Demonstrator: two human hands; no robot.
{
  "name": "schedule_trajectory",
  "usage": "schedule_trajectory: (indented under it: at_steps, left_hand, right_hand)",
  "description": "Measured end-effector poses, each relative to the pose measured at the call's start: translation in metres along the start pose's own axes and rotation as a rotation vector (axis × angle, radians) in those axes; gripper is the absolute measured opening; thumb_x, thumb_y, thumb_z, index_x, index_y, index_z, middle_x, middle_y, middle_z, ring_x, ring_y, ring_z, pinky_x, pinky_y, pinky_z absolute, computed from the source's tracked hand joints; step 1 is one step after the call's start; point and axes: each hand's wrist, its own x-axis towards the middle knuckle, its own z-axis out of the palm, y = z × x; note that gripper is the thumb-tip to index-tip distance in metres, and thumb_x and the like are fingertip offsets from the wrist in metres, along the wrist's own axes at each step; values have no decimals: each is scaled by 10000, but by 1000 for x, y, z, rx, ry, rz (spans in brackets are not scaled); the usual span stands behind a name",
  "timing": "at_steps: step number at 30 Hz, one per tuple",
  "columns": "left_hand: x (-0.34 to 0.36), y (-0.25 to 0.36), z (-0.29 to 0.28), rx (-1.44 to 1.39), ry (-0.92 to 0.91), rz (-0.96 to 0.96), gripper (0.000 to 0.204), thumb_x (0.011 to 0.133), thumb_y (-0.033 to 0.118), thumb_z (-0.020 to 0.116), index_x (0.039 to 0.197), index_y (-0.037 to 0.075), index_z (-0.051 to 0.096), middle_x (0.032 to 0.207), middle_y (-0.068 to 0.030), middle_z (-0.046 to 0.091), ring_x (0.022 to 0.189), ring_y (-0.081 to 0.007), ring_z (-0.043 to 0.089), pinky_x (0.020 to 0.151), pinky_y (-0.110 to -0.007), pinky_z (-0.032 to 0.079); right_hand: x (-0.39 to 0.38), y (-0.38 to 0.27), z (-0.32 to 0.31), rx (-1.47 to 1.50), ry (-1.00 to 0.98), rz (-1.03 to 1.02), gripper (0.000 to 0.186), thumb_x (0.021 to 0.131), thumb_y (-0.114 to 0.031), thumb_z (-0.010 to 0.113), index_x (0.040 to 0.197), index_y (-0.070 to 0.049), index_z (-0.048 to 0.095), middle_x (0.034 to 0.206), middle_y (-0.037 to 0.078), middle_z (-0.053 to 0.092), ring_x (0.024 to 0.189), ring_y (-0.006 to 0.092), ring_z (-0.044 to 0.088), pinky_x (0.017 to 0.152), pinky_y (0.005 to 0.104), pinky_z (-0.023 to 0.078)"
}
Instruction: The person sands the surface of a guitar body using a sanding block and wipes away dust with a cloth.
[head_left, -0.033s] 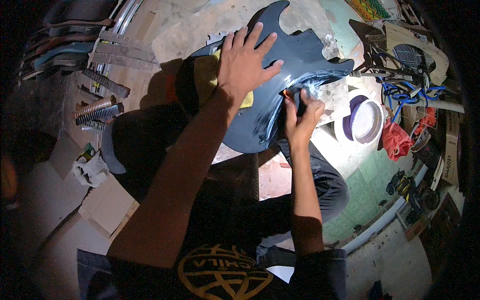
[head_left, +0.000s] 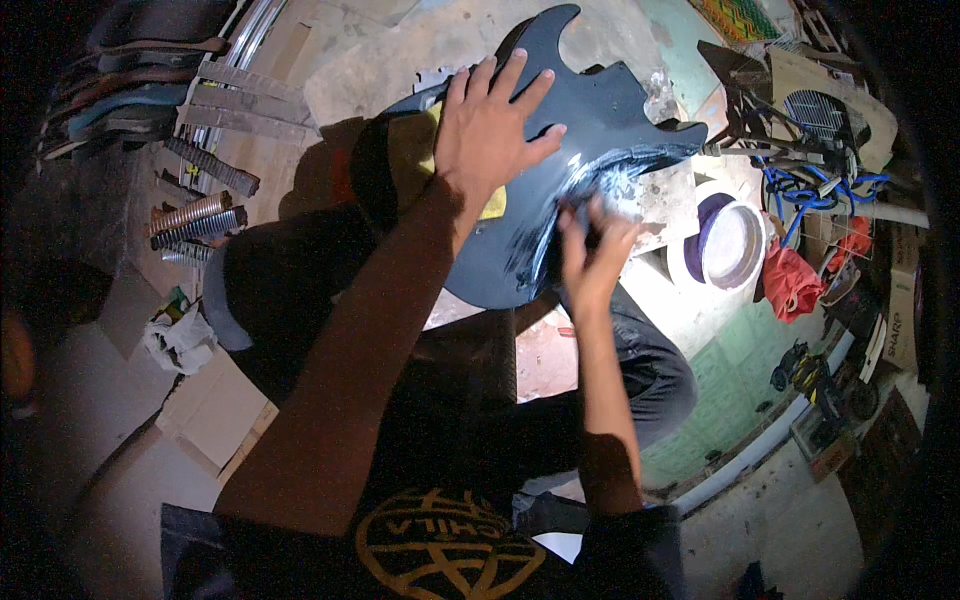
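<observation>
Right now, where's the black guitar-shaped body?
Head view, upper centre: the black guitar-shaped body is under the left hand, left of the round white tub.

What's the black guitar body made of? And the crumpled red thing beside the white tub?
The guitar body may be painted wood: carved-looking curves, dull black, glossy smears, though no grain shows. The red thing looks like thin, dull plastic or cloth, since it wrinkles softly; I can't tell which.
</observation>
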Motion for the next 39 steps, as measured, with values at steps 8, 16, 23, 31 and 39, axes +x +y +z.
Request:
schedule_trajectory:
  at_steps: [8,16,23,31,39]
  left_hand:
    - [6,6,-4,-33,20,5,621,836,544,666,1380,250,607,1472,-124,516,1307,-333,494,1117,-550,342]
    - [2,1,-4,-14,40,16,599,851,514,662,1381,240,615,1490,-154,496,1313,-401,473,1115,-558,330]
    - [4,10,-11,23,0,28,595,879,506,620,1382,188,616,1487,-181,495,1309,-406,473,1122,-543,320]
    - [4,17,-7,-10,-76,12,674,888,517,645,1461,179,537,1546,-190,427,1382,-422,418,1165,-538,291]
    - [-65,11,-79,11,-191,-183,865,848,539,705,1521,81,414,1587,-296,282,1478,-484,219,1178,-632,175]
  right_hand:
    - [-20,13,-5,2,-19,1,575,776,5,810,1289,-84,566,1037,186,550,944,345,529,845,449,438]
    - [62,76,7,-127,220,-191,523,781,-89,811,1264,-97,611,1095,209,561,992,374,538,892,456,405]
    - [130,139,-73,-113,561,369,503,876,-277,751,1248,18,587,1202,255,601,1136,382,566,1019,452,418]
    - [15,26,-172,1749,280,702,396,1024,-340,570,1314,-71,556,1171,107,664,1003,243,663,874,389,549]
    - [-30,6,-166,1995,353,549,449,1022,-381,548,1343,-68,546,1180,143,662,1013,285,662,872,442,552]
